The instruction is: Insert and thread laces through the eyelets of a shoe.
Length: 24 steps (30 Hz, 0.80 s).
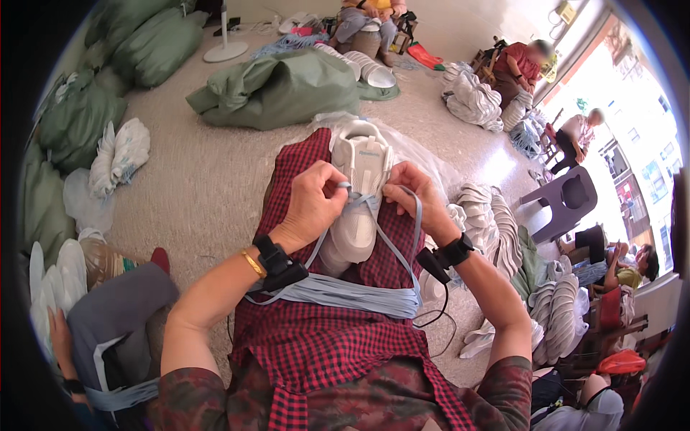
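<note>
A white sneaker (353,233) rests on my lap, its toe pointing toward me. Across its lower eyelets runs a light blue shoelace (359,204), whose long ends trail down both sides. My left hand (313,201) pinches the lace at the shoe's left edge, fingers closed. On the opposite edge, my right hand (422,195) is closed on the lace too, and a loop hangs over its fingers. A thick bundle of light blue laces (338,294) lies across my lap on a red and black checked apron (309,334). Part of a second white shoe shows under the sneaker's toe.
Stacked white shoe pieces (483,219) lie on the floor to my right, near a grey plastic stool (568,205). Ahead lies a large green sack (277,90); more green sacks (154,47) line the left. Several people sit around, one close at my left.
</note>
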Each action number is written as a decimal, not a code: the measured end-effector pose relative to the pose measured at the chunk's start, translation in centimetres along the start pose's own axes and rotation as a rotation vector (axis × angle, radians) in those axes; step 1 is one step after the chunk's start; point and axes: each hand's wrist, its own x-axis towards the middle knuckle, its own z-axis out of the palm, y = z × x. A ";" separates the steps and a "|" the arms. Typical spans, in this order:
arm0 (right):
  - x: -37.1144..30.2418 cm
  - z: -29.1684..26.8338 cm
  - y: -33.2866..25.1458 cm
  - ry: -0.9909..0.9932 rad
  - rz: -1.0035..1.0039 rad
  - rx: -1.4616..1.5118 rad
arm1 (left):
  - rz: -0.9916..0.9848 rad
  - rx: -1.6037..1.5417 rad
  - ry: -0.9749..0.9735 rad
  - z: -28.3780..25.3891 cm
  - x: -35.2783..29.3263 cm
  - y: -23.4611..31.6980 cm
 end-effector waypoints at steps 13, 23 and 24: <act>2.0 -0.4 -5.5 -0.369 -0.760 -1.469 | 0.767 0.680 -0.728 -2.6 6.2 2.1; 3.5 -2.6 -6.9 -0.675 -0.460 -1.272 | 0.465 0.698 -1.182 -1.3 11.1 1.4; 3.3 -2.7 -7.0 -0.692 -0.473 -1.267 | 0.494 0.734 -1.168 -0.4 11.5 1.8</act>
